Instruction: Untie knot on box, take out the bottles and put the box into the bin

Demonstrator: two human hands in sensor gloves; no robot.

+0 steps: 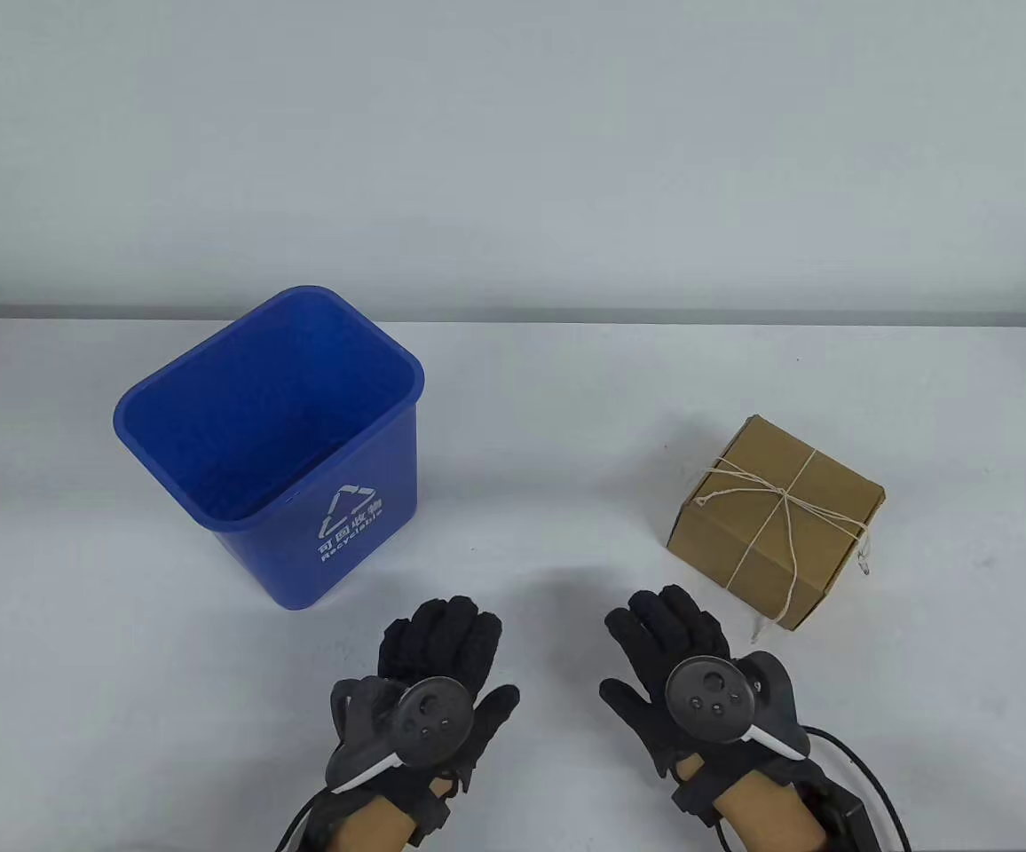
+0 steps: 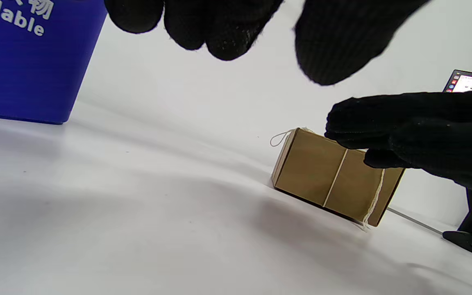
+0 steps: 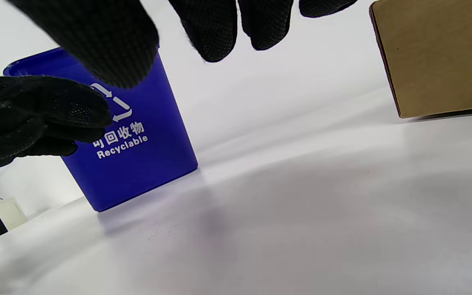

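A brown cardboard box stands closed on the table's right side, tied crosswise with pale string knotted on its lid. The same box shows in the left wrist view, and one brown side of the box shows in the right wrist view. A blue recycling bin stands upright on the left. My left hand hovers near the front edge below the bin, fingers relaxed and holding nothing. My right hand hovers just left of the box, also relaxed and holding nothing. No bottles are visible.
The white table runs back to a pale wall. Black cables trail from the right wrist at the bottom right. In the left wrist view, a screen and a black stand sit beyond the table.
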